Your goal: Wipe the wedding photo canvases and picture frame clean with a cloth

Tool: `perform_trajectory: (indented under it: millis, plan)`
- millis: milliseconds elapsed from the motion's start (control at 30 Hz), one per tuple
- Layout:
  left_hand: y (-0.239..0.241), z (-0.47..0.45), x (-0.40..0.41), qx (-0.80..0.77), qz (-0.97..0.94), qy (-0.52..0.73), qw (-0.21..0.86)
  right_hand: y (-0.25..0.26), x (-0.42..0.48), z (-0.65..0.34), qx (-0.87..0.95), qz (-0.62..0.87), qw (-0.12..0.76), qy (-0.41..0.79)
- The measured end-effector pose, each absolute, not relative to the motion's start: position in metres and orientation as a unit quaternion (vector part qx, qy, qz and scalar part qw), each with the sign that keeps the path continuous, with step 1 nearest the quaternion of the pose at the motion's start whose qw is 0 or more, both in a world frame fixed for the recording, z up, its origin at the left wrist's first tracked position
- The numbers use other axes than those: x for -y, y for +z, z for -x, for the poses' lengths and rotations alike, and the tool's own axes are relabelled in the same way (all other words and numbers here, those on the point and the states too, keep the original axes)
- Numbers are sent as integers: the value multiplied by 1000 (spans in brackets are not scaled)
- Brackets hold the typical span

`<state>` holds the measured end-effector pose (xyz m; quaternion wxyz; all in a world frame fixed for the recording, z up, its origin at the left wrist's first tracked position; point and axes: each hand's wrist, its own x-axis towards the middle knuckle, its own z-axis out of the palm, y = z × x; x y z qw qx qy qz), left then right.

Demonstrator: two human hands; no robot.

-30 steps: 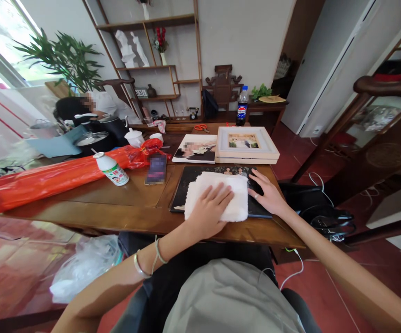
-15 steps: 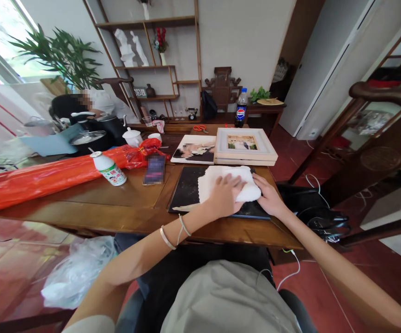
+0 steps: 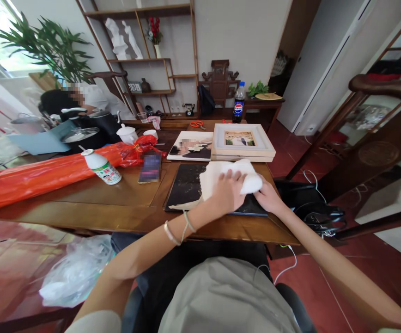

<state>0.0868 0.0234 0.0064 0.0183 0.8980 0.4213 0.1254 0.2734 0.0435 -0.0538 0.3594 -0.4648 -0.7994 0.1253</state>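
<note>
1. Resting on a fluffy white cloth point(image 3: 210, 178), the left hand point(image 3: 230, 192) lies spread; the right hand point(image 3: 269, 196) grasps its bunched right end.
2. Underneath, a flat black rectangular panel point(image 3: 184, 185) runs lengthwise along the tabletop's point(image 3: 131, 196) near edge.
3. At the far-right corner, a blue-capped clear bottle point(image 3: 238, 106) holds dark liquid point(image 3: 237, 119).

Cloth point(image 3: 208, 181) lies on the panel point(image 3: 185, 182) — phone point(image 3: 150, 167) left; framed picture point(image 3: 240, 138) behind.
</note>
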Motion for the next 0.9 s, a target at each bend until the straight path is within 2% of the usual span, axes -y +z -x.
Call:
perform_trajectory:
  millis: [100,233,367,600,767,900]
  plan:
    - [5,-72,30,-407,-912,54,-15,-60,-48,-278,797,456,367,148]
    - [3,-57,68,-357,-933,39,-11,-63,-52,-280,791,463,366,161]
    - [6,-35,35,-423,-905,46,8,-59,-49,-275,782,479,374,138]
    - [-7,35,-49,-532,-840,106,-32,-51,-45,-270,786,471,374,146]
    - [-15,34,-40,-536,-837,92,-56,-58,-52,-268,754,497,381,199]
    - [-12,7,-2,-495,-865,74,-36,-59,-52,-263,744,508,389,194]
